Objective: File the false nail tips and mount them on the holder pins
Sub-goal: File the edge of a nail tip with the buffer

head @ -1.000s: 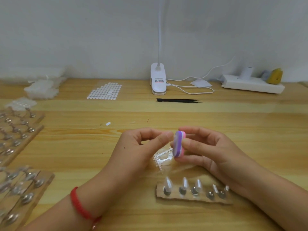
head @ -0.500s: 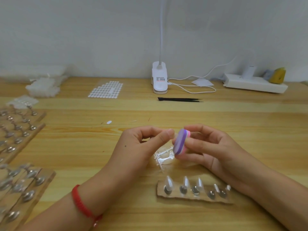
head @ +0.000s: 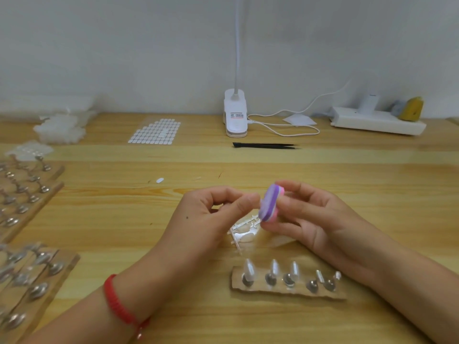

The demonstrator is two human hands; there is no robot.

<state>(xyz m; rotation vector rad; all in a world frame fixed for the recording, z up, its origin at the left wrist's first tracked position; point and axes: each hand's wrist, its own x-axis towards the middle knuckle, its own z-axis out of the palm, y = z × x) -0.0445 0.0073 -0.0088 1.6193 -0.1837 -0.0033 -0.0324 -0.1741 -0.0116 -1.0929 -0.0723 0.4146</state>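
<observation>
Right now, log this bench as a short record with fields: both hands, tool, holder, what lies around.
Left hand: thumb and forefinger pinch a small item, mostly hidden, against the file block
Right hand: grip on the purple-and-pink file block
Holder strip: near edge, five pins, tips mounted
Sprue frame: clear, on the table under the hands
Behind: black tweezers, clip lamp, sticker sheet
Left side: more holder strips

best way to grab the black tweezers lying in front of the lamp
Pinch the black tweezers across both arms near the middle, coming straight down from above. They lie flat on the table, with the thicker joined end to the left and the fine tips to the right. Both long sides look free for thumb and finger, and it is probably best to stay off the tips.
</observation>
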